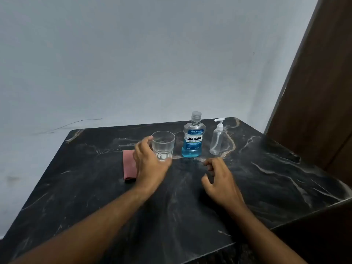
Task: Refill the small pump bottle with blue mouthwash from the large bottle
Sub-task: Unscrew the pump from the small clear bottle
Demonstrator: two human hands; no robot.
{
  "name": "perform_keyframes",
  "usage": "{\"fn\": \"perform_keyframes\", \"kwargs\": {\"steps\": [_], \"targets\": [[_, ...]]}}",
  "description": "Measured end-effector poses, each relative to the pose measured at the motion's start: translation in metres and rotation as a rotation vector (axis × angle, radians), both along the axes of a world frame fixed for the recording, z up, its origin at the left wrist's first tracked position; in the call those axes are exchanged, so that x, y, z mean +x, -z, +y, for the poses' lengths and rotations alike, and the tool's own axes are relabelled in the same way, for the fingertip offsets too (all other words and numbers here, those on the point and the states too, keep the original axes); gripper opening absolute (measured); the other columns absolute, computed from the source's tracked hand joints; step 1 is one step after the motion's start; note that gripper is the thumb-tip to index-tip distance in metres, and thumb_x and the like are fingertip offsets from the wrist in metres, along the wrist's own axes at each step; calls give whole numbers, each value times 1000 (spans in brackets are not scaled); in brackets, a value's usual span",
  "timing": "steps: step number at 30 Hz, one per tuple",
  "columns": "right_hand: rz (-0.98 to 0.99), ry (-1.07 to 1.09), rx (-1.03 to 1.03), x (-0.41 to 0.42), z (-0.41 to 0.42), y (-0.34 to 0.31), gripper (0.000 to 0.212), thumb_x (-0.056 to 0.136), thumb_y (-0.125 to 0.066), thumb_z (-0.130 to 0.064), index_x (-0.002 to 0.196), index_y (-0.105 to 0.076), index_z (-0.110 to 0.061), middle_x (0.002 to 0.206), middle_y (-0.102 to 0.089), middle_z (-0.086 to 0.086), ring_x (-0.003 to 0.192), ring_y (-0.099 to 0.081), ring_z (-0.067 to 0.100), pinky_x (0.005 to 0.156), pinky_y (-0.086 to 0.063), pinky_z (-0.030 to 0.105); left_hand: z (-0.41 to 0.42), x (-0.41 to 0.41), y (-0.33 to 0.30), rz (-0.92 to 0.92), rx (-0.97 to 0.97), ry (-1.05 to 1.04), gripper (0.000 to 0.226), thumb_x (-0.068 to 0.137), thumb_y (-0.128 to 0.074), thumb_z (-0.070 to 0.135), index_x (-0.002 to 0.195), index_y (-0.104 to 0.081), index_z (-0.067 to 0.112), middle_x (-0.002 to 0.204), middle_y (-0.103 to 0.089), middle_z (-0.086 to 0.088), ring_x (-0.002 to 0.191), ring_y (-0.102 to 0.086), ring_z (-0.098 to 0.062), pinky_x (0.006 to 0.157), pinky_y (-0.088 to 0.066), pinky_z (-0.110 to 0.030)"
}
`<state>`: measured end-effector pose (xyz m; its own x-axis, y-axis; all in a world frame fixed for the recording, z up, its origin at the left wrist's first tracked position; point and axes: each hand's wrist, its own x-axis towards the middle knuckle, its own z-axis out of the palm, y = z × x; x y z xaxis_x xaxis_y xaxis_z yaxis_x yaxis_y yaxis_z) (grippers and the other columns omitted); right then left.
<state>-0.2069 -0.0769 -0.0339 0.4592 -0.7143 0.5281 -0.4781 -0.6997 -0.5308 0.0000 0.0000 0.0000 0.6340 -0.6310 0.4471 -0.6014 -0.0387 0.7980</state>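
- Your left hand curls around the empty glass; your right hand hovers loosely apart, holding nothing.
- Listerine bottle and pump bottle stand capped on the worktop: pouring hasn't begun, so unscrew the pump first.

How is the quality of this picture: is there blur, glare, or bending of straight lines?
In the head view, the light is dim and even, with no hard shadows; the left hand by the drinking glass is slightly motion-blurred, while the Listerine bottle label reads sharply; the wide lens bows the black marble table edges and the brown panel at right; no strong glare.
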Motion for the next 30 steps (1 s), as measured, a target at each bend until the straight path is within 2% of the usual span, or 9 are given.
{"fn": "perform_keyframes", "kwargs": {"steps": [2, 5, 9, 13, 18, 21, 24, 28, 30], "targets": [[8, 25, 2, 1, 1, -4, 30, 82, -58, -25, 111, -52, -30, 99, -42, -26, 98, -51, -4, 81, -48, 21, -9, 5, -7, 94, 30, -19, 107, 69, -89, 25, 153, -25, 18, 151, -32, -8, 137, -34, -25, 114, -36, -41], [25, 32, 21, 1, 0, -2, 30, 80, -55, -29, 110, -52, -31, 98, -42, -26, 97, -51, -6, 78, -44, 15, -23, 11, -10, 165, 67, -16, 122, 66, -92, 29, 157, -13, 19, 159, -23, -8, 144, -29, -26, 118, -31, -45], [30, 41, 32, 1, -2, -2, 30, 82, -57, -26, 110, -52, -32, 101, -43, -28, 97, -50, -7, 76, -43, 13, -35, 13, -6, 207, 74, 14, 127, 65, -94, 27, 159, -8, 19, 162, -22, -8, 149, -25, -26, 121, -28, -45], [51, 44, 38, 1, -3, -3, 29, 83, -59, -25, 111, -52, -31, 101, -43, -28, 99, -49, -7, 75, -40, 11, -43, 14, -8, 226, 63, 19, 126, 67, -93, 28, 159, -9, 18, 161, -28, -10, 148, -28, -27, 120, -30, -45], [-56, 61, 119, 1, -5, -2, 29, 82, -62, -20, 108, -54, -30, 97, -47, -21, 92, -53, 0, 77, -45, 16, -46, 5, -12, -8, -19, -85, 109, 68, -91, 34, 154, -26, 19, 156, -33, -7, 145, -28, -24, 117, -31, -39], [-162, 95, 193, 4, -12, -2, 30, 82, -66, -13, 105, -57, -30, 96, -54, -14, 87, -56, 2, 73, -46, 16, -54, 0, -17, -101, -52, -36, 99, 70, -89, 36, 150, -33, 21, 151, -37, -3, 142, -31, -20, 117, -33, -39], [-306, 196, 270, 7, -30, -12, 28, 81, -67, -4, 101, -60, -23, 93, -59, -4, 80, -57, 9, 73, -47, 19, -70, -3, -26, -149, 10, 8, 91, 71, -87, 41, 147, -41, 22, 146, -47, -1, 140, -35, -20, 118, -31, -38], [-367, 345, 282, 12, -65, -38, 27, 83, -71, -7, 105, -58, -17, 103, -59, 1, 92, -60, 19, 82, -54, 34, -89, -6, -38, -219, 148, 64, 83, 73, -82, 53, 143, -48, 24, 141, -56, 4, 140, -41, -18, 123, -17, -43], [-346, 407, 314, 15, -85, -49, 39, 84, -74, -13, 119, -56, -14, 116, -57, 4, 103, -58, 20, 91, -54, 40, -99, -7, -43, -286, 198, 90, 82, 75, -79, 57, 143, -49, 22, 138, -60, 5, 138, -45, -16, 126, -7, -46]]}}
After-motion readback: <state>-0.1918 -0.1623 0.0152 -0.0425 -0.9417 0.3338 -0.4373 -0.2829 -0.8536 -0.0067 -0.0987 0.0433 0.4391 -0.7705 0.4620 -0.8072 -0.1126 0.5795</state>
